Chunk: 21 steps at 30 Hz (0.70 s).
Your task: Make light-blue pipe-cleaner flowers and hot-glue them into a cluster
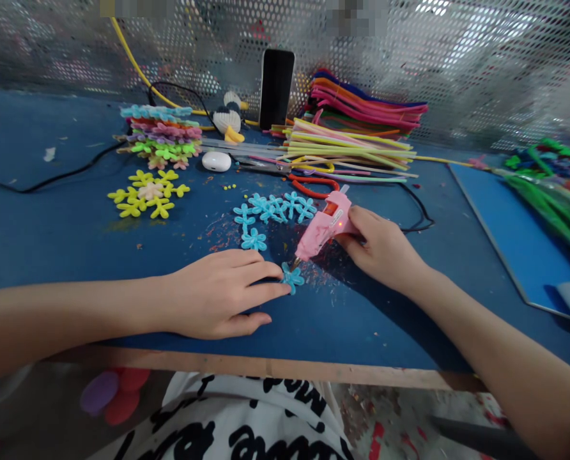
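A pink hot glue gun [321,227] is gripped in my right hand [381,246]. Its nozzle points down at the middle of a small blue pipe-cleaner flower [293,277] lying on the table. My left hand [222,294] rests palm down with fingers stretched out and apart, the fingertips touching that flower's left edge. Just behind my hands lie more blue pipe-cleaner flowers [270,207], with a single blue flower [254,240] nearest my left fingers. A yellow-green flower shape [148,193] with a pale pink centre sits further left.
Stacked colourful flower shapes [163,137] stand at the back left. Scissors [314,185] with orange handles, a white earbud case [216,161], bundled pipe cleaners [347,144] and a propped phone [276,89] are along the back. A blue board [500,223] lies at right, and a black cable [423,214] curves behind my right hand.
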Each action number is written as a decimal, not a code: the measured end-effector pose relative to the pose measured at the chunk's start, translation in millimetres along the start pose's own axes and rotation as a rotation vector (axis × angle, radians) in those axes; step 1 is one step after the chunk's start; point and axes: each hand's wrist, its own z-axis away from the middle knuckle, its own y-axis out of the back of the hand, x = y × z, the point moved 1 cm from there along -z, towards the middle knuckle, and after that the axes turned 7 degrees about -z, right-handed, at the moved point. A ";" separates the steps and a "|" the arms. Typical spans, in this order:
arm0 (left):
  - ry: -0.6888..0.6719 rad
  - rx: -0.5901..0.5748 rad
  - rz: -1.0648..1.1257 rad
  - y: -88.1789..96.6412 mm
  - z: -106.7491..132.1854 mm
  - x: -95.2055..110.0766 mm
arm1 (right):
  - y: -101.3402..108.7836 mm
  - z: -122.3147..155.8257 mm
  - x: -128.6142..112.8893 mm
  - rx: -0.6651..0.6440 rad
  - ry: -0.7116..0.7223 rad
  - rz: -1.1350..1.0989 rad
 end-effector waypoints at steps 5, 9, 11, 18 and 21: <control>0.009 0.009 -0.001 1.2 -0.7 0.9 | 2.6 0.9 -5.9 0.098 0.076 0.061; 0.012 -0.001 -0.006 0.8 -0.2 0.6 | 8.3 7.6 -15.6 0.235 0.165 0.185; 0.011 -0.001 -0.003 0.1 0.3 0.1 | 10.3 12.4 -18.9 0.347 0.218 0.262; 0.031 -0.009 -0.006 -1.3 1.0 -0.1 | 15.3 7.1 -7.9 0.535 0.036 0.310; 0.061 -0.020 0.000 0.1 1.1 0.3 | 14.9 -0.1 16.2 0.524 -0.148 0.181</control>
